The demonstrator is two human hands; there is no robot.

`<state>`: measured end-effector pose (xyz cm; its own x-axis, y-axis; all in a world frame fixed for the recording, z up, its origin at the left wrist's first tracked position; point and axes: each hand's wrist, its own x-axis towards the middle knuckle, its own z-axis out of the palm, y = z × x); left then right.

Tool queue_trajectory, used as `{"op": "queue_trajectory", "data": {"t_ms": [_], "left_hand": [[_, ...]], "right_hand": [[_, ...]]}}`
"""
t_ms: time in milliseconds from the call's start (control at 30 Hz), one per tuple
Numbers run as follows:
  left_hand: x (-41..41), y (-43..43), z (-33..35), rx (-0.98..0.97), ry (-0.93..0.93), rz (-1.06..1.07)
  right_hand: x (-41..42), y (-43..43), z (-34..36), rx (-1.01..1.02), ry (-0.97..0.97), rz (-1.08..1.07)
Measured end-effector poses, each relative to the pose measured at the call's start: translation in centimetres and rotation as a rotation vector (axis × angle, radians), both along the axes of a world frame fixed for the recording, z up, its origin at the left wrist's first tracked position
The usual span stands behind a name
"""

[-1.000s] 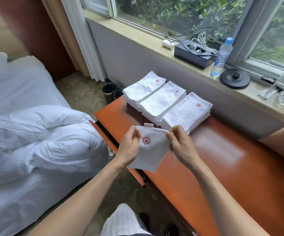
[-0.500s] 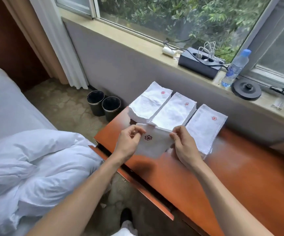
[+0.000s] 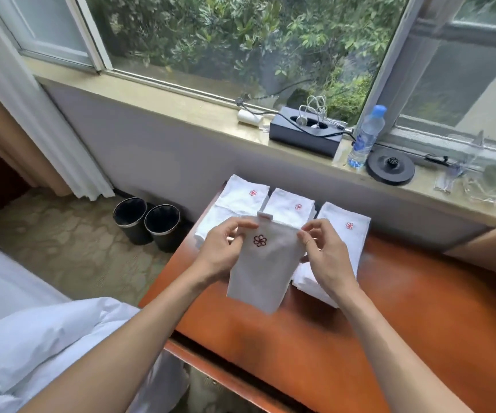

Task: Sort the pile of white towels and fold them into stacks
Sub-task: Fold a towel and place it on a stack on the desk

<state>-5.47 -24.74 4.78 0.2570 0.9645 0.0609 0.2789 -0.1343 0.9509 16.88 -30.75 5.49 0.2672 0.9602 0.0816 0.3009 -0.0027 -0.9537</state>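
Head: towel (image 3: 263, 269) top corners pinched between both hands' fingers (image 3: 234, 226).

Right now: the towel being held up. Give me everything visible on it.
The held towel is small and white, apparently soft woven cloth, folded into a narrow rectangle. A dark red flower emblem sits near its top, and a small white tab sticks up from the top edge. It hangs upright, slightly tilted, over the orange-brown table, in front of three folded stacks. The left hand pinches its upper left corner, the right hand its upper right.
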Motion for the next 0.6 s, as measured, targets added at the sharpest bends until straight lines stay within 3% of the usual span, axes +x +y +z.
{"op": "queue_trajectory", "data": {"t_ms": [200,400,600], "left_hand": [[3.8,6.2,0.4,0.062,0.046,-0.075],[6.5,12.3,-1.3,-0.015,0.077,-0.127],[8.5,18.8,-3.7,-0.131,0.069,-0.225]], "right_hand": [[3.4,4.8,-0.7,0.064,0.031,-0.050],[5.4,9.3,-2.7,-0.030,-0.094,-0.020],[5.9,14.4,-4.8,-0.135,-0.169,-0.132]]}}
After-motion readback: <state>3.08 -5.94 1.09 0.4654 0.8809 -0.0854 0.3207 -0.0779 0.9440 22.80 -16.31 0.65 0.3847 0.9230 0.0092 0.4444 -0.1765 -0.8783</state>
